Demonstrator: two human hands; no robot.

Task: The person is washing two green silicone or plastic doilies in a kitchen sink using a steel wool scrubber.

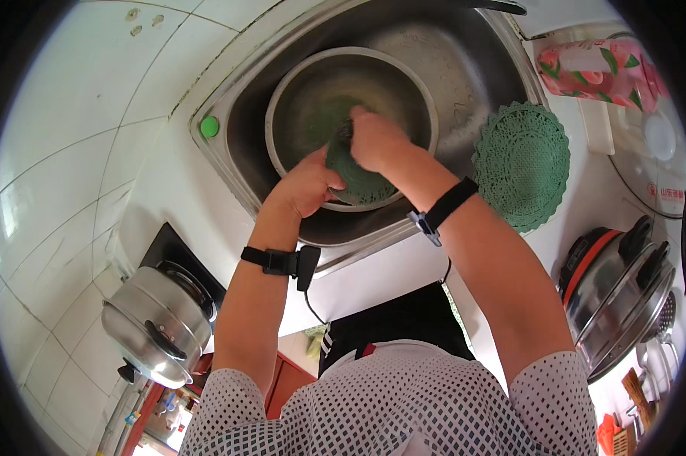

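Note:
A round metal basin (271, 134) with cloudy water in it stands inside the stainless steel sink (463, 68). Over its near side my left hand (307, 183) grips a green lace-edged mat (357, 178), thumb on top. My right hand (377, 139) is curled above the same mat, its fingers closed around a small dark textured thing, seemingly a scrubbing pad (344, 131). The fingers hide most of that pad. Part of the mat lies under my right hand. Another green openwork mat or stack of mats (522, 165) rests at the sink's right edge, partly on the counter.
To the left, a steel steamer pot (155, 319) sits on a black stove (177, 256). Several lidded pans (617, 302) and a slotted spoon (667, 310) are at right. A pink peach-patterned bottle (599, 74) lies at the upper right. A green round plug (209, 126) marks the sink's left corner.

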